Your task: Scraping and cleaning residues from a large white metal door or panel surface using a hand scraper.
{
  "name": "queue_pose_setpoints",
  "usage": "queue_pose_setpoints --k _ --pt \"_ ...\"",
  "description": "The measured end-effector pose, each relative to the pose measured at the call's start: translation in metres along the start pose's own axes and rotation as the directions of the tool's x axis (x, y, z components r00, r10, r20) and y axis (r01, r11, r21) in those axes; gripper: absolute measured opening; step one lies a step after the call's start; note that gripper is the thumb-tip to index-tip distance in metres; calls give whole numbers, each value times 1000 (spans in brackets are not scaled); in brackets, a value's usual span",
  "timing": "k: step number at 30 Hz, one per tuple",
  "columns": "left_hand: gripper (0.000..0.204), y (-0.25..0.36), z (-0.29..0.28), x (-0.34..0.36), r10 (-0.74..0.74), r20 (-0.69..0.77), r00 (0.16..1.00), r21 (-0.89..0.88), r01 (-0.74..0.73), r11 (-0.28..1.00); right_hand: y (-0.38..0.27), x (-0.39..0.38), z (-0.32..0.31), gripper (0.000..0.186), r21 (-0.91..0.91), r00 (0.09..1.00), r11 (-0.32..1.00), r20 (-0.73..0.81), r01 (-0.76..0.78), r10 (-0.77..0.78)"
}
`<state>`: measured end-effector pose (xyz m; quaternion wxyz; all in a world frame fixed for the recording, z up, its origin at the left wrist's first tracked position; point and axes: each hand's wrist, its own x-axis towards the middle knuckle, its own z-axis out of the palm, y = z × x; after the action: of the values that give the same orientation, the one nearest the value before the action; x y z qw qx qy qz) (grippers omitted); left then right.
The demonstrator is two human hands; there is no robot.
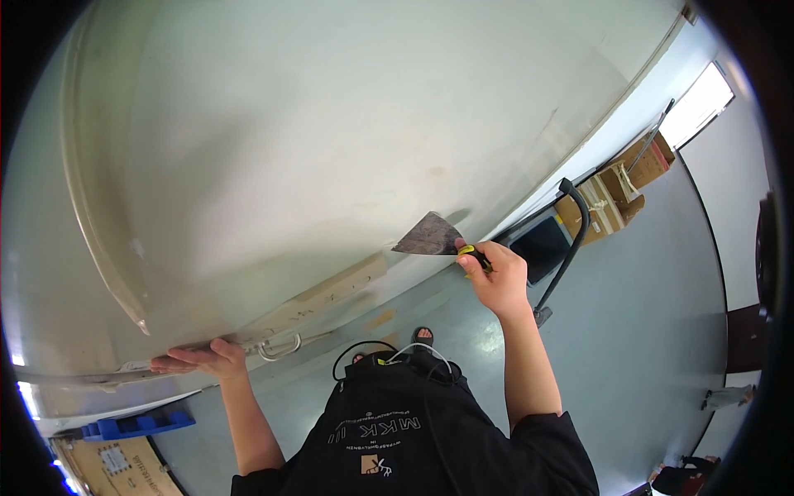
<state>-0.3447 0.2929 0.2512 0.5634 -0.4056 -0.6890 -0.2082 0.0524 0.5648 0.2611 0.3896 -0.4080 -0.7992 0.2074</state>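
Pinching one scraper, one right grip; one left grip, outstretched, perhaps touching one pale surface.

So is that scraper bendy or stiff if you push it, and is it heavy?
The scraper probably bends only a little, since its wide end looks like thin metal. It's likely light for its size, as the right hand holds it up alone. Laid down, it probably wouldn't roll, because that end looks flat.

Fisheye view from the person's head, facing down over the black shirt to the floor; left hand and right hand at close range.
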Motion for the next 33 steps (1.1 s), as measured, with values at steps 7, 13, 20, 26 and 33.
queue_pose_setpoints --k 7,13,20,26,33 --pt "76 2 1 1 -6 -2 1000 3 6 1000 8 -1 -2 27 -31 1000 999 16 -26 26" --pt "76 -2 1 -3 -15 -12 1000 4 15 1000 15 2 -11 25 -86 1000 996 30 9 -6" --pt "76 1 0 0 -13 -15 1000 4 13 1000 -2 9 -10 28 -92 998 995 53 31 -26" --pt "80 -3 1 -5 -40 33 999 -6 40 999 1 8 -9 28 -94 999 995 25 28 -26" --pt "79 -3 -1 -6 -47 29 998 2 47 999 6 6 -9 29 -110 999 993 8 51 -50"
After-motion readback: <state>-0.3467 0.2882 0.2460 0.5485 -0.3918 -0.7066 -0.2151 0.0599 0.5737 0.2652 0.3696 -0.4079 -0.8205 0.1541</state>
